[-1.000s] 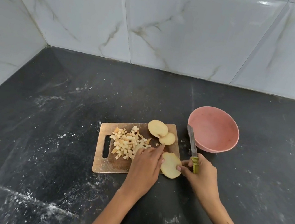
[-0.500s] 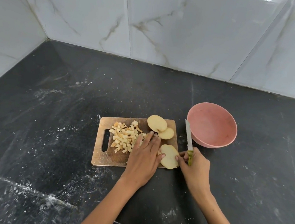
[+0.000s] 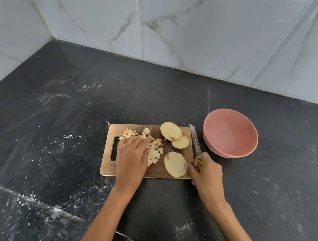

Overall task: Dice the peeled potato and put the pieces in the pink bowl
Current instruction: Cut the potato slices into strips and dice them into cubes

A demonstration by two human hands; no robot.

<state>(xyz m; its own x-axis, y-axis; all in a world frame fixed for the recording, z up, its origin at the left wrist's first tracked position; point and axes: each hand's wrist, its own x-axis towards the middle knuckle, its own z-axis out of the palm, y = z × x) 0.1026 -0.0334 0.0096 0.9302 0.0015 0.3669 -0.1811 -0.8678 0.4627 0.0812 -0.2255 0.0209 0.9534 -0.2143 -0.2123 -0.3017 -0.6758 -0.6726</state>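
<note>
Nearest to the camera, 2 bare forearms reach forward over the dark stone counter (image 3: 48, 145), which carries white powdery marks. The left hand (image 3: 133, 155) lies palm down on the wooden cutting board (image 3: 157, 172), with its fingers rather straight and resting on the pile of diced potato pieces (image 3: 154, 152), so it covers part of the pile and grasps nothing that I can see. The right hand (image 3: 207, 173) is at the right edge of the board; its fingers are curled around the yellow-green handle of a knife (image 3: 196, 144), and 1 fingertip touches the nearest potato slice (image 3: 174, 164), which lies flat on the near right part of the board. The blade of the knife points away from the person, along the right edge of the board, and I cannot tell if it touches the board. Farther on the board, 2 more potato slices (image 3: 171, 131) lie flat and overlap a little. Behind and to the right of the board, just beside the knife tip, the pink bowl (image 3: 230, 133) stands upright on the counter, and no potato pieces show inside it. At the far side, the white marble-patterned wall tiles (image 3: 188, 22) rise from the counter.
</note>
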